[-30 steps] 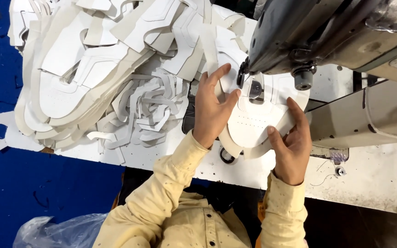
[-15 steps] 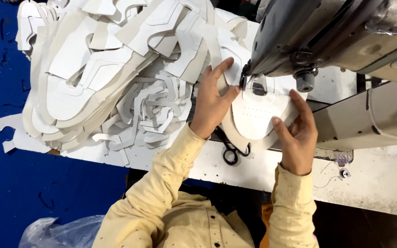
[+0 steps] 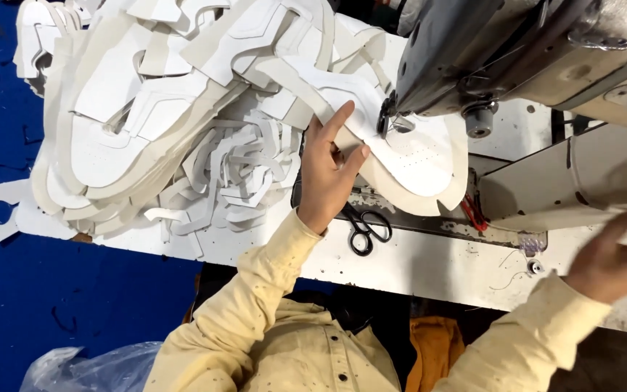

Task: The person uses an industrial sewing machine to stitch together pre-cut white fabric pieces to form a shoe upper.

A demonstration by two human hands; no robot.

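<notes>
Left hand (image 3: 328, 170) flat on white shoe piece (image 3: 419, 163) | right hand (image 3: 611, 265) blurred, grip unclear

The right hand (image 3: 611, 265) is motion-blurred, its fingers running off the edge; the sewing machine head (image 3: 517, 43) hides the needle.

Matt white perforated leather-like shoe panel (image 3: 415, 163); grey painted metal sewing-machine head (image 3: 502, 51), scuffed, dull sheen; black-handled steel scissors (image 3: 366, 229) (glossy grips); worn, stained white tabletop (image 3: 415, 265); soft pale-yellow cotton sleeve (image 3: 255, 290); crinkled clear plastic bag (image 3: 74, 366).
</notes>
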